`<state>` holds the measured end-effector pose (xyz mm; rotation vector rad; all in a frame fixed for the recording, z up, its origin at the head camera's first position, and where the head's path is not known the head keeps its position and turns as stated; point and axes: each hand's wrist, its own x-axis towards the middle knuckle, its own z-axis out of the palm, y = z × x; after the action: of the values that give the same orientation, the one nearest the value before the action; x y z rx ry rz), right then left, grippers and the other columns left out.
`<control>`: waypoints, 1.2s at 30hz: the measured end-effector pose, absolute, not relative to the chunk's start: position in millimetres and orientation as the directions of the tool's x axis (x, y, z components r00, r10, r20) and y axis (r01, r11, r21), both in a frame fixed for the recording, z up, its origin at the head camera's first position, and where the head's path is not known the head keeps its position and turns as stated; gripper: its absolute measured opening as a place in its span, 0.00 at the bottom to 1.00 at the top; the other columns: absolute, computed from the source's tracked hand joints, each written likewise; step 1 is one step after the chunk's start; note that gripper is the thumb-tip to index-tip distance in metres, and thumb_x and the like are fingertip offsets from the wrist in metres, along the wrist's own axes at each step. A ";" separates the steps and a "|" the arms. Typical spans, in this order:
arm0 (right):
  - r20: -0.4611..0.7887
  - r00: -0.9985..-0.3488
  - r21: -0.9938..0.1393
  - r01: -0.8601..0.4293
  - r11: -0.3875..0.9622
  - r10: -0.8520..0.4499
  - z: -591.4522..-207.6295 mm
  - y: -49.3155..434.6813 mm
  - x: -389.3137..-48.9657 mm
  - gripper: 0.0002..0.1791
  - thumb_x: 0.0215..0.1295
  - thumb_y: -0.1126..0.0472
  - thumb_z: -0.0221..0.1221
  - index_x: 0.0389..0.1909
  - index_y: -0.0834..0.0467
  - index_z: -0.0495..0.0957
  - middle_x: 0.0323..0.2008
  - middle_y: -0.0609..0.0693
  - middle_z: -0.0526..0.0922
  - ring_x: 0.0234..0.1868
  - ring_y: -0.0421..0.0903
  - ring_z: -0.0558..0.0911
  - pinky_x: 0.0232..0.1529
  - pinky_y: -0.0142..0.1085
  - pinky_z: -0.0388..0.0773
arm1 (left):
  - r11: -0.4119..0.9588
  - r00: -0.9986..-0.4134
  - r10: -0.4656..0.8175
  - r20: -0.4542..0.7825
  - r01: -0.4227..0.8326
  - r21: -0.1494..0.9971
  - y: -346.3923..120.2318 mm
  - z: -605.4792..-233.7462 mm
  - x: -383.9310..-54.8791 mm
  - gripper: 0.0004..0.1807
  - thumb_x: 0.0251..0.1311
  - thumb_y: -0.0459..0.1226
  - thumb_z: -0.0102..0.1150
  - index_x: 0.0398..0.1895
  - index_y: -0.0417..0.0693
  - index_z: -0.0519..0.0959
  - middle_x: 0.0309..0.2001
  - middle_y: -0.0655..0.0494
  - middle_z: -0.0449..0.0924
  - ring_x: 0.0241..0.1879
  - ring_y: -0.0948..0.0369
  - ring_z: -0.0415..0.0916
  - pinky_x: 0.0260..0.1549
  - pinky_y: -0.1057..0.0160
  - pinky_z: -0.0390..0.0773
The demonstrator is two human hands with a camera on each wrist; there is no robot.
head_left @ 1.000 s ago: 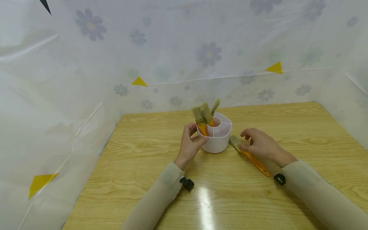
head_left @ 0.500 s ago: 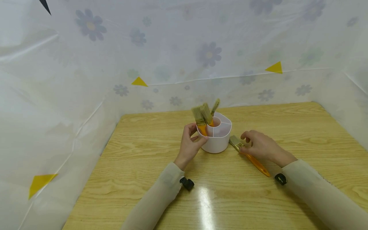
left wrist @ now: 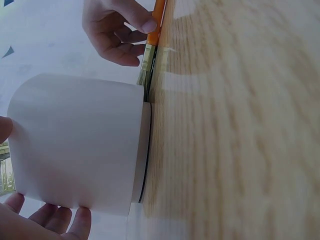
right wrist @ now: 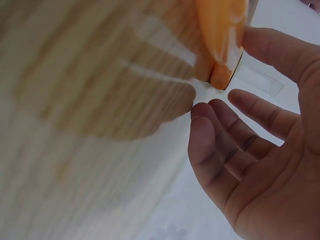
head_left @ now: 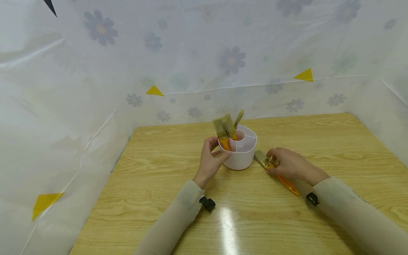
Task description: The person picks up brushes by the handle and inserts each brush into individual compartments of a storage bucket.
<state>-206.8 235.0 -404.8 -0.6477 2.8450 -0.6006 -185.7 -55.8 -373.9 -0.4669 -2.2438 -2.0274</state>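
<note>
A white divided organizer (head_left: pixel 240 160) stands on the table, three bristle-up paintbrushes in it; the wide left one (head_left: pixel 220 128) has an orange handle. My left hand (head_left: pixel 211 159) grips the organizer's left side, thumb at the front rim and fingers around the far side. In the left wrist view, its fingertips (left wrist: pixel 82 220) press the white wall. Another paintbrush (head_left: pixel 288 185) lies on the table to the right, its bristles close by the organizer's base. Over its handle is my right hand (head_left: pixel 291 164). Its thumb touches the orange handle (right wrist: pixel 220 25); the loosely bent fingers hang apart from it.
The wood-grain table (head_left: pixel 153 212) runs back to a pale plastic sheet with flower prints (head_left: pixel 232 60). Yellow tape pieces (head_left: pixel 155 90) mark the sheet. A small black wrist camera (head_left: pixel 207 203) sits at the left cuff.
My right hand has lowered slightly over the loose paintbrush, its thumb coming onto the handle. The left hand, the organizer and the brushes stay in place.
</note>
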 end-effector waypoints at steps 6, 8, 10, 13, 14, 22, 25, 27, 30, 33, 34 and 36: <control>-0.063 -0.877 -0.401 -0.414 0.817 -0.476 -406.5 234.2 -207.2 0.27 0.51 0.49 0.70 0.49 0.57 0.76 0.38 0.49 0.78 0.38 0.47 0.77 0.38 0.46 0.75 | 0.072 -0.950 0.165 0.265 0.280 0.957 -55.8 -374.4 -186.0 0.33 0.56 0.28 0.62 0.62 0.29 0.58 0.62 0.35 0.62 0.64 0.42 0.60 0.59 0.39 0.62; -0.063 -0.874 -0.396 -0.420 0.817 -0.481 -406.4 234.6 -207.2 0.25 0.52 0.50 0.70 0.49 0.57 0.76 0.38 0.49 0.78 0.38 0.47 0.77 0.39 0.45 0.76 | 0.072 -0.951 0.164 0.264 0.278 0.958 -55.8 -374.5 -186.0 0.32 0.56 0.28 0.62 0.62 0.30 0.58 0.62 0.35 0.62 0.64 0.42 0.60 0.59 0.39 0.62; -0.064 -0.869 -0.393 -0.431 0.813 -0.491 -405.8 234.9 -206.9 0.25 0.52 0.51 0.70 0.49 0.57 0.76 0.38 0.49 0.78 0.39 0.47 0.77 0.39 0.45 0.75 | 0.072 -0.950 0.166 0.264 0.279 0.958 -55.8 -374.6 -186.0 0.33 0.56 0.28 0.62 0.62 0.30 0.58 0.62 0.35 0.62 0.64 0.43 0.60 0.59 0.39 0.62; -0.065 -0.864 -0.394 -0.438 0.808 -0.499 -405.1 236.0 -207.0 0.24 0.53 0.52 0.70 0.48 0.57 0.76 0.38 0.49 0.78 0.39 0.47 0.77 0.39 0.46 0.75 | 0.078 -0.949 0.171 0.266 0.283 0.956 -55.9 -374.2 -185.7 0.33 0.56 0.29 0.62 0.62 0.29 0.58 0.62 0.35 0.61 0.64 0.42 0.60 0.59 0.39 0.62; -0.066 -0.862 -0.395 -0.440 0.807 -0.502 -404.9 236.2 -207.0 0.24 0.53 0.53 0.70 0.48 0.57 0.76 0.38 0.49 0.79 0.39 0.48 0.77 0.39 0.46 0.76 | 0.077 -0.948 0.171 0.268 0.284 0.956 -55.8 -374.2 -185.7 0.33 0.56 0.28 0.62 0.62 0.29 0.58 0.62 0.35 0.61 0.64 0.42 0.60 0.59 0.38 0.62; -0.081 -0.858 -0.387 -0.441 0.810 -0.506 -403.1 238.1 -207.2 0.22 0.54 0.58 0.68 0.50 0.57 0.76 0.40 0.48 0.79 0.41 0.47 0.78 0.39 0.46 0.77 | 0.072 -0.946 0.181 0.269 0.286 0.956 -56.2 -378.1 -188.3 0.33 0.57 0.29 0.62 0.63 0.29 0.57 0.62 0.34 0.61 0.64 0.42 0.60 0.59 0.39 0.62; -0.077 -0.858 -0.384 -0.444 0.810 -0.507 -400.3 238.6 -206.4 0.21 0.54 0.59 0.67 0.49 0.57 0.76 0.41 0.49 0.79 0.41 0.48 0.78 0.39 0.47 0.77 | 0.069 -0.950 0.172 0.261 0.276 0.959 -56.3 -389.2 -195.2 0.34 0.57 0.30 0.63 0.63 0.32 0.58 0.63 0.37 0.61 0.65 0.44 0.60 0.60 0.39 0.62; -0.072 -0.858 -0.379 -0.447 0.810 -0.508 -398.9 239.3 -206.2 0.21 0.54 0.59 0.67 0.49 0.58 0.77 0.40 0.49 0.79 0.41 0.48 0.79 0.39 0.47 0.77 | 0.077 -0.953 0.163 0.257 0.272 0.959 -56.3 -397.3 -199.8 0.34 0.57 0.31 0.64 0.64 0.35 0.58 0.63 0.39 0.62 0.65 0.46 0.60 0.60 0.41 0.63; -0.068 -0.857 -0.373 -0.453 0.810 -0.511 -397.9 240.3 -206.3 0.21 0.54 0.60 0.67 0.49 0.58 0.77 0.40 0.50 0.80 0.41 0.49 0.79 0.38 0.48 0.77 | 0.085 -0.954 0.151 0.259 0.273 0.958 -56.6 -405.2 -203.8 0.35 0.57 0.34 0.65 0.64 0.40 0.59 0.63 0.43 0.63 0.65 0.49 0.61 0.60 0.43 0.64; -0.069 -0.858 -0.362 -0.455 0.814 -0.510 -398.4 241.4 -206.5 0.21 0.55 0.59 0.67 0.49 0.58 0.77 0.41 0.50 0.79 0.41 0.49 0.79 0.38 0.48 0.77 | 0.092 -0.953 0.141 0.267 0.281 0.955 -56.8 -407.3 -204.5 0.34 0.56 0.36 0.66 0.63 0.42 0.60 0.63 0.46 0.64 0.64 0.51 0.62 0.59 0.45 0.66; -0.070 -0.858 -0.359 -0.455 0.815 -0.510 -398.6 241.6 -206.5 0.21 0.55 0.58 0.68 0.50 0.59 0.77 0.41 0.50 0.79 0.41 0.49 0.79 0.39 0.48 0.77 | 0.092 -0.953 0.138 0.270 0.284 0.955 -56.8 -407.4 -204.5 0.34 0.56 0.36 0.66 0.63 0.43 0.61 0.62 0.46 0.64 0.64 0.51 0.63 0.59 0.45 0.66; -0.072 -0.860 -0.352 -0.452 0.820 -0.505 -399.1 241.8 -206.6 0.23 0.55 0.56 0.68 0.50 0.60 0.76 0.41 0.50 0.79 0.41 0.49 0.79 0.39 0.48 0.77 | 0.094 -0.953 0.135 0.273 0.286 0.953 -56.6 -407.4 -204.4 0.33 0.56 0.36 0.66 0.62 0.43 0.61 0.62 0.47 0.65 0.63 0.52 0.63 0.59 0.46 0.67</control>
<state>-206.6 241.8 -399.1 -0.7520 2.8401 -0.4896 -204.4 -56.6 -407.4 -0.4332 -2.2356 -1.9936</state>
